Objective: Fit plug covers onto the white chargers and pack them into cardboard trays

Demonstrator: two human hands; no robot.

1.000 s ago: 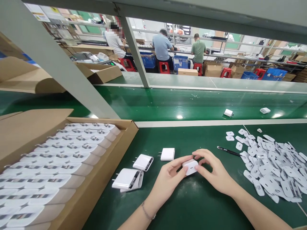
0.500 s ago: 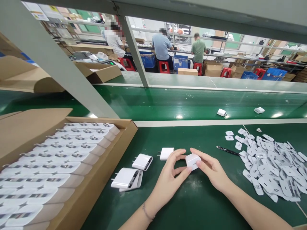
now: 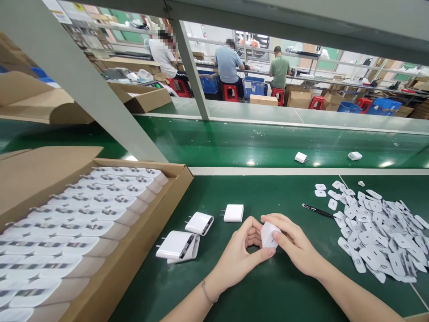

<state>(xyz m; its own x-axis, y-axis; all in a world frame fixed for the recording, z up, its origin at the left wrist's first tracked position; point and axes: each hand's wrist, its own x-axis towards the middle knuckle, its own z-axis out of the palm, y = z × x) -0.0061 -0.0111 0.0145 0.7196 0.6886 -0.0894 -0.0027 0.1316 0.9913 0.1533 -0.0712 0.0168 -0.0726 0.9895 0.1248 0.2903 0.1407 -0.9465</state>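
Observation:
Between my two hands, above the green bench, is a white charger plug (image 3: 267, 234), its slotted end turned toward me and tilted. My left hand (image 3: 246, 248) grips it from the left, thumb along its lower edge and fingers curled behind. From the right, my right hand (image 3: 293, 241) presses its thumb on the face, with the fingers over the top. Just left of my hands lies another charger plug (image 3: 233, 213), prongs pointing left. Farther left are an open-ended charger plug (image 3: 199, 223) and a stacked pair of charger plugs (image 3: 176, 244) with dark insides showing.
A cardboard box (image 3: 167, 197) holding rows of white plugs stands on the left. To the right lie a heap of white end plates (image 3: 378, 232) and black tweezers (image 3: 318, 210). Loose plugs (image 3: 300, 157) sit on the green belt (image 3: 234, 145) behind. Several people work in the background.
The held charger plug has tipped more upright, and both hands have shifted slightly, closing more tightly around it. The loose plugs on the belt have moved left.

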